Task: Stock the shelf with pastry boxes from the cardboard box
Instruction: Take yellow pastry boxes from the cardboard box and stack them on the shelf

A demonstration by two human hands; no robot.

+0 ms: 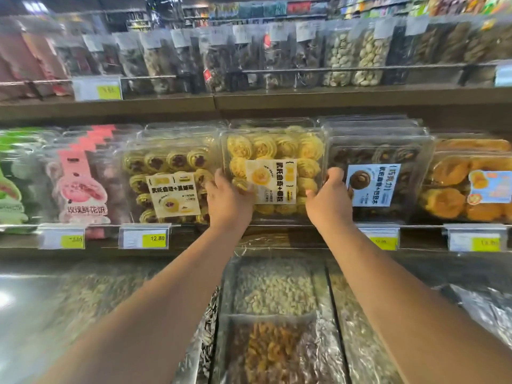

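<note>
Clear plastic box of yellow swirl cookies (273,151) is upright at the front of the middle shelf (194,242), label facing out. The left hand (228,202) grips the box's lower left edge, fingers curled round it. The right hand (329,200) clasps its right edge likewise. Just left of the box is a jam-centred cookie box (169,173), just right a chocolate cookie box (379,176). Below it are nut bins (274,289).
</note>
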